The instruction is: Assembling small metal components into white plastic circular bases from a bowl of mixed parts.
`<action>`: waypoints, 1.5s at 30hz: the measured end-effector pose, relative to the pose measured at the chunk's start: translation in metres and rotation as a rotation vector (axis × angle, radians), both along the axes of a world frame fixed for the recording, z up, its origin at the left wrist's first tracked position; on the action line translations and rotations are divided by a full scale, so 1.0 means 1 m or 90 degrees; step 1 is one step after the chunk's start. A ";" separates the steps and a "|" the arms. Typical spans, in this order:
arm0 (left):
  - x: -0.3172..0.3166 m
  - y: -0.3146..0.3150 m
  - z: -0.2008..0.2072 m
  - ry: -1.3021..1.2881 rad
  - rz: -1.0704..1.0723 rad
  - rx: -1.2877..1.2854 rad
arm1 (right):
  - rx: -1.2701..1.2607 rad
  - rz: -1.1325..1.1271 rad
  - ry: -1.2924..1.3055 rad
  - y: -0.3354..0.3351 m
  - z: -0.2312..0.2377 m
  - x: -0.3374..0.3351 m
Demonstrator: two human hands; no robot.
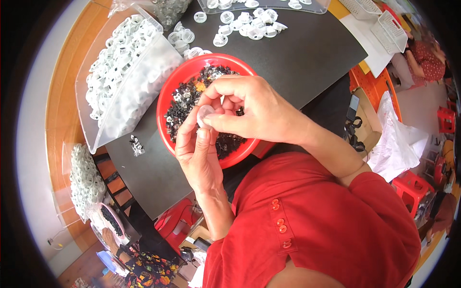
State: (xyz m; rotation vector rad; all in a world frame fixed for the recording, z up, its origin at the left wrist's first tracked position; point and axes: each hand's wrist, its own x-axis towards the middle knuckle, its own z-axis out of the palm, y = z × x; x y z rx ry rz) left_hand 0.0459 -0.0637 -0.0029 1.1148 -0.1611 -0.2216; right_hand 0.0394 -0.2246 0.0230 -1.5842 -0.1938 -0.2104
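Note:
Both hands meet above a red basin (165, 120) that holds many small black and clear parts (180, 108). Between them is a round white plastic piece (206, 115), pale and slightly see-through. My left hand (196, 149) grips its lower left side with thumb and fingers. From the right, my right hand (247, 108) pinches the same piece, its thumb lying on the face and its fingers curled behind. The fingertips hide part of the piece, so its fine details cannot be made out.
Left of the basin leans a clear bin (129, 91) full of white round pieces. More white pieces (254, 24) lie loose on the dark table (307, 62), and a few tiny parts (137, 145) near its left side. A red stool (412, 187) stands right; other people sit at both sides.

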 end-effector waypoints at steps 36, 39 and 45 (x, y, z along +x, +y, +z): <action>0.023 0.041 0.016 0.149 -0.076 -0.271 | -0.829 0.094 -0.297 0.018 -0.023 0.110; 0.036 0.027 0.030 0.170 -0.088 -0.280 | -0.796 0.063 -0.347 0.001 -0.021 0.106; 0.070 0.019 0.054 0.232 -0.095 -0.293 | -0.626 0.047 -0.289 -0.015 -0.008 0.114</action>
